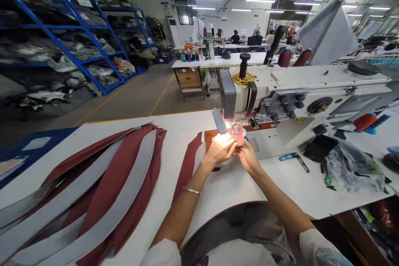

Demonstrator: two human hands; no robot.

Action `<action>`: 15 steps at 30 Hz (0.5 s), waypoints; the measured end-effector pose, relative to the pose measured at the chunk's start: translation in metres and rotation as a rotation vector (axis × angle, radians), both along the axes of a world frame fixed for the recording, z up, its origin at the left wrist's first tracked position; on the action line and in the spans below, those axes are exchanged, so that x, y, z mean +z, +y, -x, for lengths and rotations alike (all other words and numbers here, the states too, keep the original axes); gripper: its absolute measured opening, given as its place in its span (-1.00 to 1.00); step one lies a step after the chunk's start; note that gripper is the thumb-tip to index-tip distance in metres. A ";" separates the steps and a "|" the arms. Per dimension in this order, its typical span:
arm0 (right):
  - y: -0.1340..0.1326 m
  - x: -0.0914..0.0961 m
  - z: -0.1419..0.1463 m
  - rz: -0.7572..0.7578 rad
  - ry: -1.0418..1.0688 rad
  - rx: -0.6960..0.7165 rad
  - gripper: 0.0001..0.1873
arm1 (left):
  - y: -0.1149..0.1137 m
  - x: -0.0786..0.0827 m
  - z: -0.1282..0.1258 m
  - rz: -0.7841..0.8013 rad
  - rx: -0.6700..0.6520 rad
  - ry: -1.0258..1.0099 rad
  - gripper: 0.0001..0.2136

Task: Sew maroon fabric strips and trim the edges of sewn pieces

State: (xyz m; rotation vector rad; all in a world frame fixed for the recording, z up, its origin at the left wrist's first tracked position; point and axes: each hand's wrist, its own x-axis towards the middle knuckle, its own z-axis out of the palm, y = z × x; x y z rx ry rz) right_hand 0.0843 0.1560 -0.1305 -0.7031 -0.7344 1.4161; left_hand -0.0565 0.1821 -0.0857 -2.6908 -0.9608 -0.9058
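Both my hands meet under the needle of a white sewing machine (pixel 299 91). My left hand (pixel 220 149) is lit bright by the machine lamp, its fingers curled over a small reddish piece (pixel 237 135) at the presser foot. My right hand (pixel 247 156) pinches the same piece from the right. A long maroon fabric strip (pixel 187 164) lies on the white table (pixel 174 133) just left of my left wrist, which wears a thin bracelet.
Several maroon and grey curved fabric strips (pixel 102 195) are fanned out at the left. Thread snips (pixel 294 158), a black pouch (pixel 319 147) and a crumpled plastic bag (pixel 352 166) lie to the right. Blue storage racks (pixel 62 37) line the left wall; other workstations stand behind.
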 end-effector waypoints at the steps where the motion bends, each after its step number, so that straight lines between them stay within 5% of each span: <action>1: 0.001 -0.001 -0.001 -0.004 0.004 0.000 -0.78 | 0.001 -0.002 -0.001 -0.007 0.007 0.009 -0.73; 8: -0.006 0.008 -0.013 -0.067 -0.137 0.080 -0.67 | 0.005 -0.016 -0.011 -0.005 0.079 -0.118 -0.78; 15: 0.009 0.024 -0.021 -0.108 -0.868 -0.354 -0.76 | 0.008 -0.024 -0.011 -0.025 0.098 -0.165 -0.80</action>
